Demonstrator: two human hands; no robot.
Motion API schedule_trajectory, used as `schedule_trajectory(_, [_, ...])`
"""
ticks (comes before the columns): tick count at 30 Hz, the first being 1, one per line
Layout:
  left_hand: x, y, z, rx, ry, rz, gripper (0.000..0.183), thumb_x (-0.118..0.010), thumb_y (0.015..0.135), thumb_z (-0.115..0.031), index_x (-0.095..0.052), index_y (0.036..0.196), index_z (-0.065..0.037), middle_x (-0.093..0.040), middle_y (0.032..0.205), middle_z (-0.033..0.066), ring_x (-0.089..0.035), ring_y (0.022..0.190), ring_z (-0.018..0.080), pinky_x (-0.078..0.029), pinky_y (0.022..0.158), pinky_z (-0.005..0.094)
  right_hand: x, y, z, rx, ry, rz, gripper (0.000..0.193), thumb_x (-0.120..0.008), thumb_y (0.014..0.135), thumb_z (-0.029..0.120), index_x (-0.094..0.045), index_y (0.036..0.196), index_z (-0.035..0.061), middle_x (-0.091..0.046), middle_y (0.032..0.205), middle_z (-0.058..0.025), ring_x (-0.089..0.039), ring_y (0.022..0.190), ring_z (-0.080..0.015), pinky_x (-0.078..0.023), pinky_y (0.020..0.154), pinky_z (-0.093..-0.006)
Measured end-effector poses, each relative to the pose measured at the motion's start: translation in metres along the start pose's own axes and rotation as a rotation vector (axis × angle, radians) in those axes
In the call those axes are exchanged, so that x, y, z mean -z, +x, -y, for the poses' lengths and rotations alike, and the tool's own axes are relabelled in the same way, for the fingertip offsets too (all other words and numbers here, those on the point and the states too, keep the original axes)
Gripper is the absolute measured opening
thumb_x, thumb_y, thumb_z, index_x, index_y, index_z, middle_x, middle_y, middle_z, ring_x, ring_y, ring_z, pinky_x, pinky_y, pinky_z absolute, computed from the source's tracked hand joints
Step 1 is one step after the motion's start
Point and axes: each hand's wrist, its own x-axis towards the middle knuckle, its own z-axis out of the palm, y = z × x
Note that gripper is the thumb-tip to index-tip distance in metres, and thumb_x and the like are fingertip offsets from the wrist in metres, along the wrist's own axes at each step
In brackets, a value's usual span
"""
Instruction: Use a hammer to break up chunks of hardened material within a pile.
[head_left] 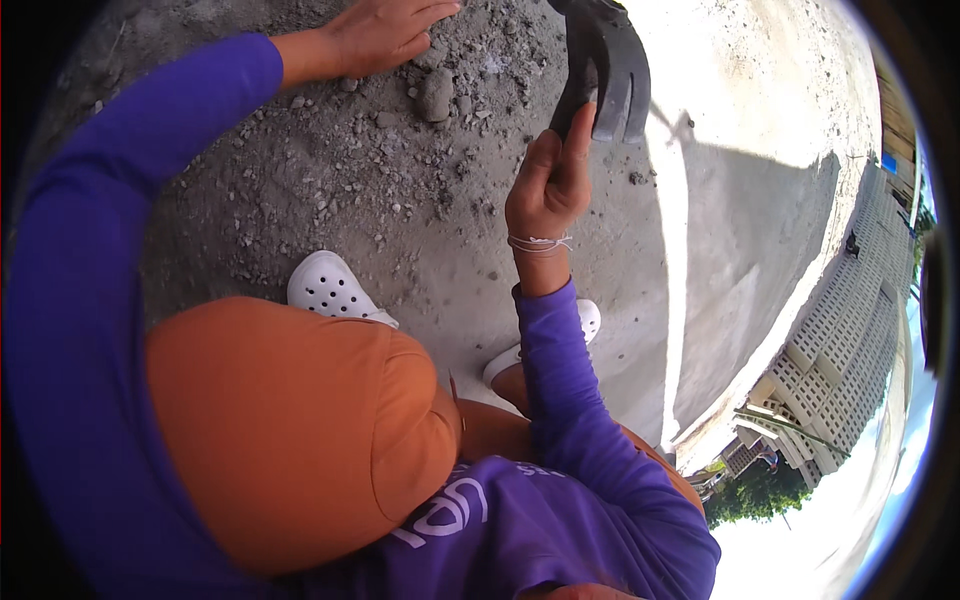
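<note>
My left hand (378, 38) hovers over or rests on the grey gravelly sand (330, 170) at the top. Its fingers are stretched out, and nothing shows in them. Right of the heap, my right hand (550, 190) grips a black, curved, plastic-looking piece (622, 75) with a long groove; its far end runs up toward the top edge. I cannot make out its exact kind. A rounded grey stone (434, 95) lies among the loose gravel between my hands. A thin white string bracelet circles my right wrist.
My white clogs (328, 285) stand on the dusty concrete floor (625, 260). Bright sunlight falls on the ground at the upper right, with a narrow lit strip crossing the shade. Stacked hollow blocks (838, 340) line the far right, near green plants (760, 497).
</note>
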Motion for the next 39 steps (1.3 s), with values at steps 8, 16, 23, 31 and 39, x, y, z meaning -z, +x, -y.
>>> schedule_trajectory(8, [0.02, -0.015, 0.004, -0.034, -0.026, 0.073, 0.046, -0.053, 0.087, -0.013, -0.05, 0.129, 0.004, -0.051, 0.133, 0.0225, -0.047, 0.127, 0.0393, -0.035, 0.11, 0.0478, -0.008, -0.003, -0.019, -0.572, 0.107, 0.311, 0.043, -0.055, 0.098, 0.01, -0.052, 0.141, 0.0165, -0.051, 0.072, 0.0086, -0.039, 0.061, -0.0034, -0.037, 0.057, -0.0197])
schedule_trajectory(16, [0.004, -0.04, -0.013, -0.16, 0.028, 0.054, 0.048, -0.063, 0.084, -0.02, -0.052, 0.129, -0.008, -0.051, 0.135, 0.009, -0.044, 0.131, 0.0264, -0.031, 0.108, 0.0442, 0.001, 0.02, 0.049, -0.32, 0.294, 0.17, 0.048, -0.044, 0.102, 0.007, -0.037, 0.15, 0.0095, -0.037, 0.064, 0.0076, -0.03, 0.056, -0.001, -0.023, 0.049, -0.0195])
schedule_trajectory(23, [-0.012, -0.022, -0.016, -0.191, 0.156, 0.027, 0.04, -0.061, 0.086, -0.033, -0.061, 0.119, -0.011, -0.057, 0.123, 0.007, -0.048, 0.125, 0.0275, -0.031, 0.104, 0.0488, -0.029, -0.003, -0.058, -0.182, -0.103, 0.416, 0.046, -0.047, 0.101, 0.006, -0.043, 0.146, 0.0115, -0.051, 0.143, -0.0146, -0.052, 0.129, -0.023, -0.045, 0.096, -0.0304])
schedule_trajectory(31, [0.008, -0.046, -0.047, 0.241, -0.044, 0.062, 0.045, -0.063, 0.08, -0.024, -0.057, 0.121, -0.006, -0.048, 0.12, 0.0125, -0.043, 0.117, 0.0286, -0.035, 0.095, 0.0444, -0.024, 0.007, -0.047, -0.304, -0.03, 0.446, 0.046, -0.048, 0.1, 0.005, -0.046, 0.145, 0.0141, -0.054, 0.14, -0.0146, -0.05, 0.127, -0.0162, -0.04, 0.098, -0.0257])
schedule_trajectory(39, [0.017, -0.011, -0.07, 0.335, 0.092, 0.335, 0.057, -0.056, 0.085, -0.023, -0.047, 0.138, -0.002, -0.035, 0.15, 0.0162, -0.028, 0.14, 0.0366, -0.022, 0.113, 0.0528, -0.02, 0.016, -0.022, -0.386, -0.072, 0.413, 0.046, -0.052, 0.095, 0.019, -0.049, 0.14, 0.0274, -0.066, 0.084, -0.023, -0.065, 0.076, -0.0409, -0.048, 0.067, -0.0496])
